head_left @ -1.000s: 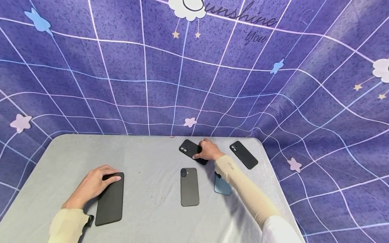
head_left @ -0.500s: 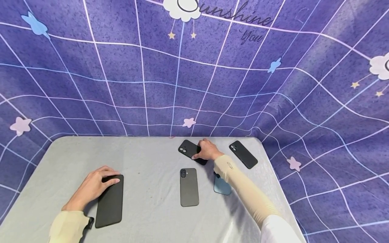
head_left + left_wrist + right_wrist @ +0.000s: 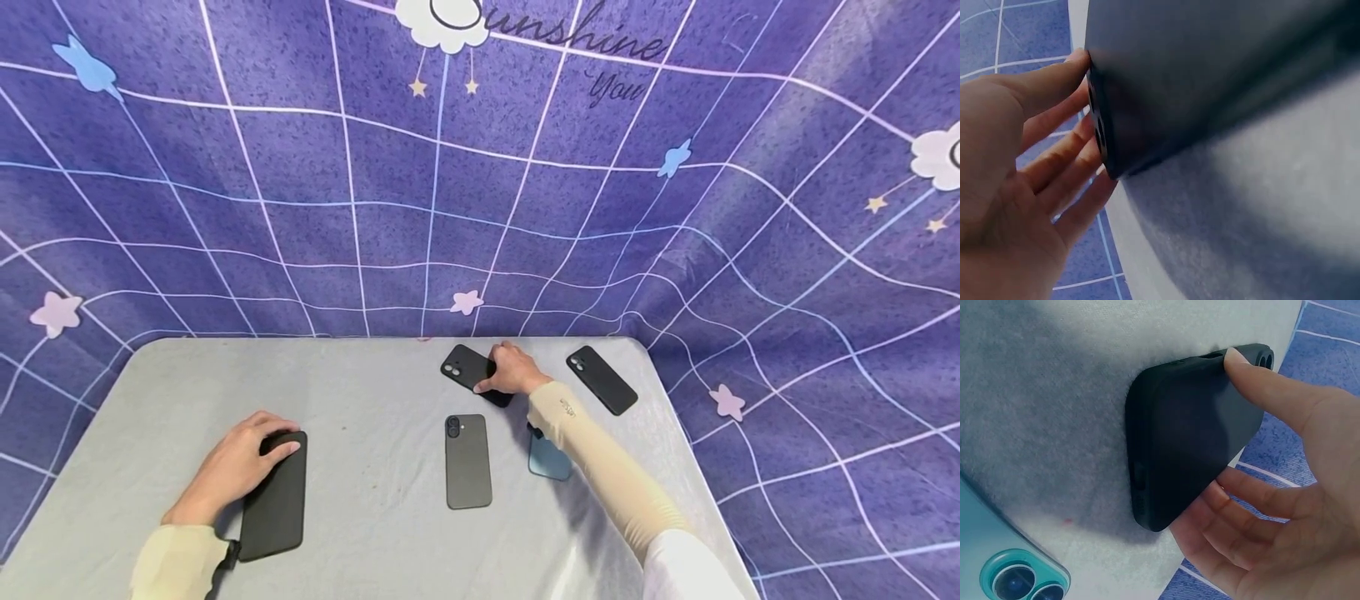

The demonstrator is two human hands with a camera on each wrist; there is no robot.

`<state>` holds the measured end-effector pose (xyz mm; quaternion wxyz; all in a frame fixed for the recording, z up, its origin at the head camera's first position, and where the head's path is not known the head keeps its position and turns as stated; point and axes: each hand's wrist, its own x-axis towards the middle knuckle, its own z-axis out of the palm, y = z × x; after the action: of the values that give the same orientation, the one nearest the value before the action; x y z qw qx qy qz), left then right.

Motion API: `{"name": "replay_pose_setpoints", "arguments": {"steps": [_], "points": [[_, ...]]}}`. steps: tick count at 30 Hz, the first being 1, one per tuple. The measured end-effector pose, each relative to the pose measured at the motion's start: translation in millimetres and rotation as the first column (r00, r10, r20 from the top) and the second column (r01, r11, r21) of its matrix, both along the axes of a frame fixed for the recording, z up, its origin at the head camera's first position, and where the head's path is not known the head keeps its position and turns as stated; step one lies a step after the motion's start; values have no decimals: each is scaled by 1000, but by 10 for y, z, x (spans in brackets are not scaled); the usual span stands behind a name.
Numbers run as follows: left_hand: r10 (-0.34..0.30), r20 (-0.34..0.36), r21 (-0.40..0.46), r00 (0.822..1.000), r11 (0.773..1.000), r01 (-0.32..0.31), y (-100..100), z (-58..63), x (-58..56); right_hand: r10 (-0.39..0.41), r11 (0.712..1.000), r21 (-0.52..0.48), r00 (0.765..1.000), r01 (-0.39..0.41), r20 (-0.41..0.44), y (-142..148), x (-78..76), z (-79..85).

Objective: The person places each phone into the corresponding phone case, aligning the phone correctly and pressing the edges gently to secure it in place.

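My left hand (image 3: 243, 458) grips the far end of a large flat black slab (image 3: 275, 508) at the left. In the left wrist view, the thumb is at one corner of the slab (image 3: 1166, 69) and the fingers curl along its end, which has oval openings. At the back of the table, my right hand (image 3: 513, 371) holds a black phone case (image 3: 467, 365) across its width. In the right wrist view, the thumb presses one long edge of the case (image 3: 1191, 437), with the fingertips at the opposite edge. Camera holes show at the case's far end.
A dark grey phone (image 3: 468, 467) lies back up in the middle of the grey cloth-covered table (image 3: 360, 533). A blue phone (image 3: 549, 458) lies partly under my right forearm. Another black phone case (image 3: 603, 382) rests near the back right corner. A purple patterned curtain (image 3: 300, 167) hangs behind.
My left wrist has shifted slightly right, while that hand stays at the slab's far end. The right hand and its phone case have not visibly moved.
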<state>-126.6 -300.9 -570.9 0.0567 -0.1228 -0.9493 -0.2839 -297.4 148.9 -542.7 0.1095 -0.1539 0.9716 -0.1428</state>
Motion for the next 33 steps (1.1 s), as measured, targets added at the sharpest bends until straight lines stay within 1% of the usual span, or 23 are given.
{"name": "replay_pose_setpoints", "arguments": {"steps": [5, 7, 10, 12, 14, 17, 20, 23, 28, 33], "points": [[13, 52, -25, 999, 1000, -12, 56, 35, 62, -9, 1000, 4, 1000, 9, 8, -10, -4, -6], [15, 55, -27, 998, 1000, -13, 76, 29, 91, -13, 1000, 7, 1000, 12, 9, -14, 1, -7], [19, 21, -27, 1000, 999, -19, 124, 27, 141, -15, 1000, 4, 1000, 15, 9, -13, 4, 1], [25, -19, -24, 1000, 999, -26, 169, 33, 178, -15, 1000, -4, 1000, 15, 10, -12, 3, 12], [29, -54, -17, 998, 999, -30, 237, 68, 220, -12, 1000, -12, 1000, 13, 10, -11, 0, 22], [30, -73, -4, 997, 1000, -30, 372, 127, 283, -13, 1000, -19, 1000, 13, 8, -16, 1, 39], [27, -64, 18, 998, 1000, -25, 549, 164, 339, -13, 1000, -14, 1000, 13, 0, -12, 0, 42], [27, -48, 44, 998, 999, -25, 755, 176, 398, -8, 1000, 1, 1000, 8, -13, -8, 2, 39], [27, -20, 95, 999, 995, -25, 1073, 127, 477, -3, 1000, 25, 999, 4, -32, -10, 18, 48], [18, -23, 120, 1000, 993, -15, 1291, 34, 513, -3, 1000, 8, 999, 4, -51, -12, 30, 88]]}}
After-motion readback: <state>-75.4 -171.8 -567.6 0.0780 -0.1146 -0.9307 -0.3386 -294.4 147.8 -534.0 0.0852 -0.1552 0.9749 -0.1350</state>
